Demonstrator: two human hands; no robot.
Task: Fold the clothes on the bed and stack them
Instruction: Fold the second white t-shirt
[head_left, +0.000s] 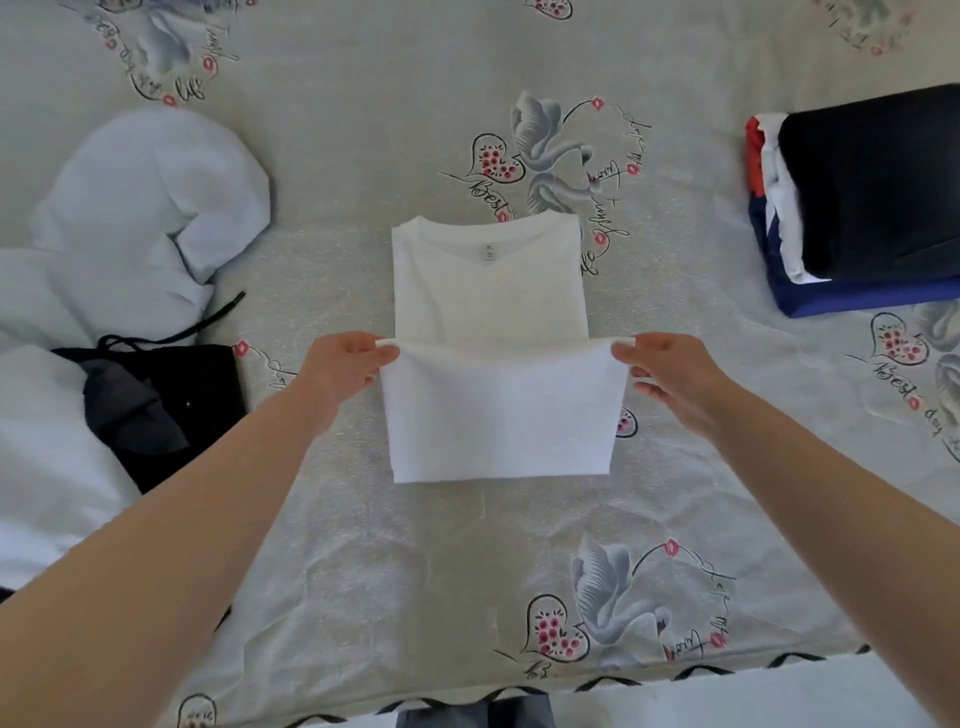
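Observation:
A white T-shirt (491, 291) lies in the middle of the bed, sides folded in, collar at the far end. Its lower half is lifted and doubled back toward the collar. My left hand (347, 364) pinches the left corner of the hem, and my right hand (667, 371) pinches the right corner, holding the hem level above the shirt's middle. A stack of folded clothes (862, 202) sits at the right, with a black piece on top, then white, red and blue pieces.
At the left lie unfolded clothes: a pale white-blue heap (150, 192) and a black garment with a drawstring (161, 405). The grey bed sheet (415, 561) has swan and heart prints. The bed's near edge (675, 675) runs along the bottom.

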